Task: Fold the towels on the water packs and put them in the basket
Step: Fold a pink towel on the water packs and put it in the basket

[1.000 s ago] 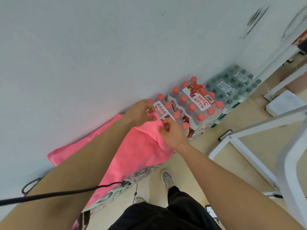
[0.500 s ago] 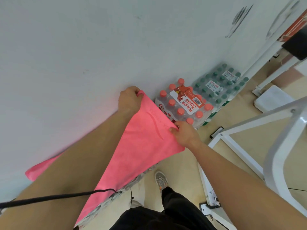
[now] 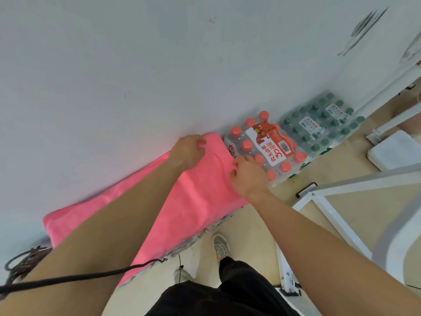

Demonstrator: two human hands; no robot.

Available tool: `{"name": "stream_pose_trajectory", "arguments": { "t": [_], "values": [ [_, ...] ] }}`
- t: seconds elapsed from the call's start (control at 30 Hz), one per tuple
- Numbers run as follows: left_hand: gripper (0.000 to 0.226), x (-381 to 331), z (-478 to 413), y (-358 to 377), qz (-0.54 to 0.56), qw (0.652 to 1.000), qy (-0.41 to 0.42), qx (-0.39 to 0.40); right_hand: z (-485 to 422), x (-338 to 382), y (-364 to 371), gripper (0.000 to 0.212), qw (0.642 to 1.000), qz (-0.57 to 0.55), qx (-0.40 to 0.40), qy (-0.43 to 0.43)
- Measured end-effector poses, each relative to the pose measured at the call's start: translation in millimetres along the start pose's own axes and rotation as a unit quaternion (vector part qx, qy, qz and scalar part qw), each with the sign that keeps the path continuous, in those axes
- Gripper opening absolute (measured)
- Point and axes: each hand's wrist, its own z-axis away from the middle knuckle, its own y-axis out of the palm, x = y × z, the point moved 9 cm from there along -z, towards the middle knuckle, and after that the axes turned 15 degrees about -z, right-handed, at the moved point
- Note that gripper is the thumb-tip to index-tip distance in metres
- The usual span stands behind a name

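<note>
White wall [image 3: 136, 65] fills the upper part of our view, and beige floor [image 3: 250, 236] runs along its foot. Against the wall sit the water packs [image 3: 198, 238], and the pink towel [image 3: 200, 201] lies spread flat over them, so that only a strip of clear bottles shows below its near edge.

Our left hand [image 3: 189, 151] sits at the towel's far corner, close to the wall, with its fingers curled round the cloth there. Our right hand [image 3: 248, 174] is at the towel's right edge, fingers bent and pinching the cloth just where it meets the red-capped pack [image 3: 268, 147]. Both arms reach out across the towel.

Beyond the red-capped pack, touching it, stands a green-capped pack [image 3: 323, 124], also against the wall. To the right, on the floor, we see a white metal frame [image 3: 330, 201] and behind it a flat white block [image 3: 396, 151]. A black cable [image 3: 79, 275] crosses our left forearm. Below, a grey shoe [image 3: 219, 246] and black trousers [image 3: 216, 299] show.
</note>
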Motion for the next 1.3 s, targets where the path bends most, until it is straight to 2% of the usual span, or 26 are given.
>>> {"name": "stream_pose_trajectory", "arguments": {
  "t": [0.23,0.47,0.7,0.9,1.07,1.2,1.3],
  "values": [
    [0.021,101,75,-19,0.025,0.994,-0.105,-0.024,8,99,58,0.044,0.993,-0.038,0.064,-0.096],
    [0.018,214,179,-42,0.056,0.973,-0.212,-0.072,54,198,143,0.044,0.973,0.001,0.139,-0.184],
    [0.018,309,279,-51,0.094,0.936,-0.319,-0.111,111,271,224,0.037,0.946,0.026,0.211,-0.243],
    [0.032,365,318,-38,0.153,0.899,-0.394,-0.113,152,297,275,0.022,0.926,0.031,0.275,-0.258],
    [0.052,381,315,-1,0.249,0.866,-0.432,-0.038,180,302,299,0.038,0.921,0.038,0.284,-0.264],
    [0.059,389,313,13,0.289,0.837,-0.462,-0.037,193,298,314,0.043,0.913,0.104,0.295,-0.264],
    [0.059,398,313,13,0.338,0.814,-0.466,-0.080,199,300,317,0.045,0.908,0.143,0.284,-0.273]
  ]
}}
